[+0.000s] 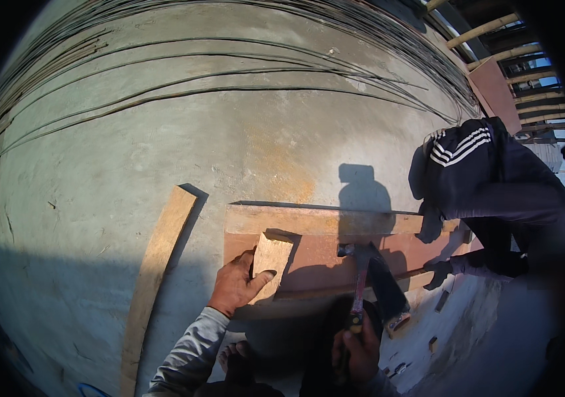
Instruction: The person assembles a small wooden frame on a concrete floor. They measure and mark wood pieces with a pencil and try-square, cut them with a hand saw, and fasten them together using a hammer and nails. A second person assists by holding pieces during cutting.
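My left hand (pixel 235 284) is closed around a short wooden block (pixel 274 257), thumb across its face. The block stands over the near left part of a reddish-brown panel (pixel 319 264), which has timber battens (pixel 282 221) along its long sides. In my right hand (pixel 360 347), low in the view, is a hammer (pixel 360 284), its fingers wrapped round the handle. The hammer's head is over the panel. Beside it lies a dark flat blade-like thing (pixel 388 288); its kind is unclear.
At the right a co-worker in dark clothes (pixel 500 175) bends over, dark-gloved hands (pixel 438 272) at the panel's far right end. A long timber plank (pixel 157 284) lies at my left. Long steel rods (pixel 229 89) stretch across the concrete floor (pixel 130 159) beyond. Small wood scraps (pixel 433 344) lie near right.
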Demonstrator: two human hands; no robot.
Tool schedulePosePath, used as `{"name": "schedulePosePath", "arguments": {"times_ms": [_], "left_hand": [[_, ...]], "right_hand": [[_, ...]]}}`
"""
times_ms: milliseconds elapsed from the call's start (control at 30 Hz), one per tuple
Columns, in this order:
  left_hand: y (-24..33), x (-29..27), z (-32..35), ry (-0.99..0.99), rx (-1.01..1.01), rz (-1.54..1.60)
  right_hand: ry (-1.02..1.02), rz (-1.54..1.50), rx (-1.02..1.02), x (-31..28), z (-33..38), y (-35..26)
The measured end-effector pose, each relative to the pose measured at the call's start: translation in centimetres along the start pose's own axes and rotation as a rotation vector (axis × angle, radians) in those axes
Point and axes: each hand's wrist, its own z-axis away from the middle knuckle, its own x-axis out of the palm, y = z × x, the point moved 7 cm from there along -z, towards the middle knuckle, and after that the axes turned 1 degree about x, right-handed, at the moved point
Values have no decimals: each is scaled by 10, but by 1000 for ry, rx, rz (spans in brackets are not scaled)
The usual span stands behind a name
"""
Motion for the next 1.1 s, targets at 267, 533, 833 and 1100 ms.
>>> {"name": "schedulePosePath", "arguments": {"times_ms": [267,533,833,1100], "left_hand": [[16,13,-26,-153,103,-157],[24,24,-36,-268,179,-209],[18,31,-41,-220,114,-302],[13,31,-36,-180,97,-322]], "right_hand": [[88,-59,15,-8,9,6],[135,-180,34,-13,17,20],[157,-161,112,-9,16,17],[-70,-324,291,54,-11,38]]}}
